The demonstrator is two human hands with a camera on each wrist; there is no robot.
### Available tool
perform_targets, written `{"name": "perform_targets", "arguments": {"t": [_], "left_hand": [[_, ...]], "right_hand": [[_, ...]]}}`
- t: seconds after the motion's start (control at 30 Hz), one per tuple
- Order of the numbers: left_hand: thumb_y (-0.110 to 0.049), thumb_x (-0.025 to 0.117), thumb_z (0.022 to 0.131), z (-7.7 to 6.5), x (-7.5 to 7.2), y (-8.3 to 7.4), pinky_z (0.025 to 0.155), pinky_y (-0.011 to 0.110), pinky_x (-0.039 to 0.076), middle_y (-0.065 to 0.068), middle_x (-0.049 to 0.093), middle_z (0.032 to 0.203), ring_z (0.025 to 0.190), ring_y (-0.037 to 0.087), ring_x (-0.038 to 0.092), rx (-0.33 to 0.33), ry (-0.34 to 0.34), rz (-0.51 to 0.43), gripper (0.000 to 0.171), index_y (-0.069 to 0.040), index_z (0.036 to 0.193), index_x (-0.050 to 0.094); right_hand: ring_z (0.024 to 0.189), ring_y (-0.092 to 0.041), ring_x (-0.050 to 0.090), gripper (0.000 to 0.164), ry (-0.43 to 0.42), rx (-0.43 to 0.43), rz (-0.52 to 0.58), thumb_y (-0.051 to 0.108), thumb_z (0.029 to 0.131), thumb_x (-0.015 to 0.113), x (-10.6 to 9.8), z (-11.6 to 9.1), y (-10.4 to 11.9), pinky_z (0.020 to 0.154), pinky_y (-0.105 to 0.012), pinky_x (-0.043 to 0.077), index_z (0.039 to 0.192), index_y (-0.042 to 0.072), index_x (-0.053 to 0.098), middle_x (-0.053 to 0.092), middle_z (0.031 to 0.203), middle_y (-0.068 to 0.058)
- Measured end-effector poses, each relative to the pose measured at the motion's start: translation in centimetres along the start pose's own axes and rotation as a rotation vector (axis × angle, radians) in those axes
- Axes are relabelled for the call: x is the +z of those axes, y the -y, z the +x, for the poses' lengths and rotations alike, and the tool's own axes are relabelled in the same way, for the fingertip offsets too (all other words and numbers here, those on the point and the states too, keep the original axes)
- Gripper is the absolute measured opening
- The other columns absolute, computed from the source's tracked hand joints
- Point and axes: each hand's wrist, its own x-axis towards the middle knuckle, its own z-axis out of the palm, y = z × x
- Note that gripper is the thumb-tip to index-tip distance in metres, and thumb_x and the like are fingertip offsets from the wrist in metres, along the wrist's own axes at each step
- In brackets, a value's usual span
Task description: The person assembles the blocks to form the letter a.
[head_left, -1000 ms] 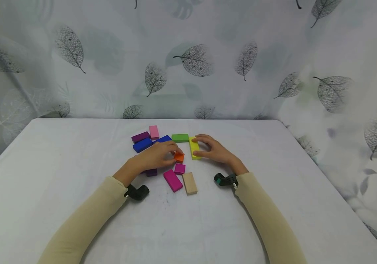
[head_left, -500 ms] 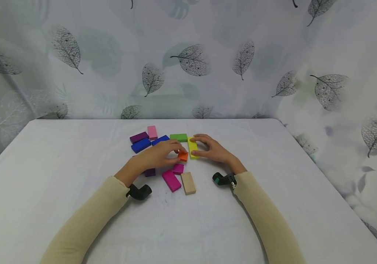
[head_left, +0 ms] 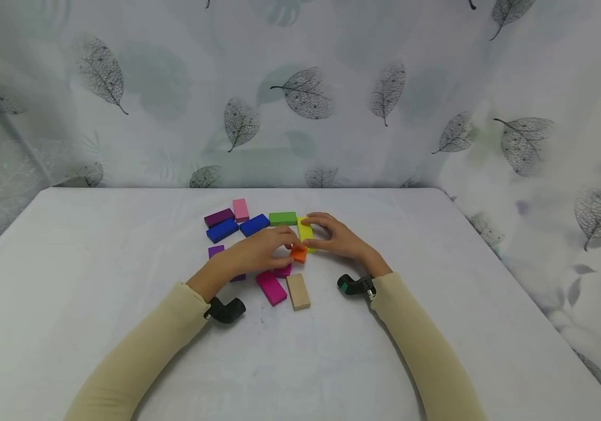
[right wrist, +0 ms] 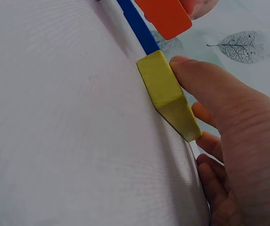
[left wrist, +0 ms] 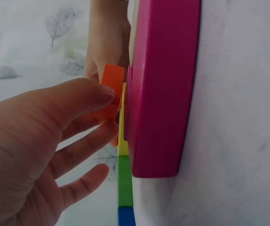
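1. My left hand (head_left: pixel 258 252) pinches the small orange wooden block (head_left: pixel 298 254) between thumb and fingertips, lifted just off the white tablecloth (head_left: pixel 121 280).
2. The orange block sits just beside the long yellow wooden block (head_left: pixel 305 231), on its near-left side.
3. My right hand (head_left: pixel 338 238) grips the yellow block, thumb on one long edge, fingers curled round the other.
4. The green rectangular block (head_left: pixel 282 218) touches the yellow block's far end.
5. The magenta block (head_left: pixel 271 287) and tan block (head_left: pixel 298 291) lie nearer me than the yellow one.
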Motion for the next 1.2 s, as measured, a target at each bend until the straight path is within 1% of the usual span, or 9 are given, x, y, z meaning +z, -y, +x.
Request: {"name": "perform_targets", "arguments": {"t": [0.2,0.43,0.5,0.63,0.77,0.87,1.0,1.2], "left_hand": [[-0.015,0.066,0.093,0.4,0.2,-0.4,0.099,0.033,0.048,0.006,0.061,0.123,0.115,0.02,0.058,-0.013,0.037,0.024,0.033,-0.007,0.125,0.063],[-0.014,0.066,0.093,0.4,0.6,-0.6,0.098,0.03,0.048,0.007,0.06,0.122,0.114,0.02,0.058,-0.012,0.033,0.001,0.03,-0.006,0.122,0.064],[-0.015,0.067,0.092,0.4,0.8,-0.6,0.098,0.03,0.048,0.007,0.06,0.121,0.113,0.02,0.058,-0.018,0.02,0.012,0.031,-0.006,0.122,0.065],[-0.02,0.069,0.092,0.5,1.2,-0.4,0.099,0.033,0.047,0.006,0.06,0.121,0.113,0.019,0.057,-0.075,-0.011,0.023,0.035,-0.008,0.124,0.064],[-0.021,0.069,0.091,0.7,1.7,-0.3,0.099,0.034,0.047,0.006,0.059,0.122,0.115,0.019,0.056,-0.119,-0.033,0.002,0.037,-0.009,0.126,0.063],[-0.019,0.07,0.091,0.6,2.0,-0.3,0.099,0.034,0.048,0.007,0.06,0.121,0.115,0.02,0.056,-0.125,-0.055,-0.016,0.037,-0.008,0.125,0.064],[-0.016,0.07,0.09,0.6,2.4,-0.3,0.096,0.033,0.049,0.008,0.061,0.118,0.11,0.021,0.058,-0.107,-0.099,-0.034,0.035,-0.004,0.123,0.064],[-0.017,0.069,0.09,0.6,2.9,-0.4,0.09,0.031,0.052,0.007,0.06,0.115,0.101,0.019,0.059,-0.131,-0.116,-0.081,0.032,-0.005,0.12,0.065]], "right_hand": [[0.145,-0.03,0.025,0.056,-0.011,-0.017,0.009,0.023,0.089,0.072,-0.1,-0.1,0.0,0.116,-0.056,0.018,0.14,0.01,0.052,0.035,0.154,-0.011],[0.146,-0.034,0.022,0.059,-0.005,-0.012,0.027,0.019,0.089,0.072,0.1,-0.1,-0.2,0.115,-0.059,0.016,0.141,0.004,0.049,0.032,0.155,-0.016],[0.146,-0.034,0.021,0.059,-0.006,-0.01,0.028,0.018,0.089,0.072,0.1,0.0,-0.3,0.115,-0.059,0.015,0.141,0.004,0.048,0.031,0.155,-0.017],[0.146,-0.033,0.022,0.058,-0.008,-0.021,0.017,0.018,0.089,0.072,0.1,0.0,-0.4,0.115,-0.058,0.017,0.14,0.006,0.05,0.032,0.155,-0.015],[0.146,-0.029,0.023,0.056,-0.006,-0.034,0.006,0.02,0.089,0.072,0.1,-0.1,-0.4,0.116,-0.055,0.018,0.14,0.01,0.051,0.033,0.155,-0.011],[0.145,-0.029,0.024,0.055,-0.005,-0.039,0.011,0.021,0.09,0.071,0.1,0.0,-0.4,0.116,-0.055,0.018,0.14,0.01,0.051,0.034,0.154,-0.011],[0.145,-0.03,0.025,0.054,-0.004,-0.033,0.013,0.021,0.09,0.071,0.2,0.0,-0.4,0.116,-0.055,0.018,0.139,0.01,0.052,0.035,0.153,-0.011],[0.145,-0.029,0.026,0.054,-0.005,-0.028,0.001,0.021,0.09,0.071,0.1,0.0,-0.2,0.116,-0.054,0.019,0.139,0.01,0.052,0.036,0.153,-0.011]]}}
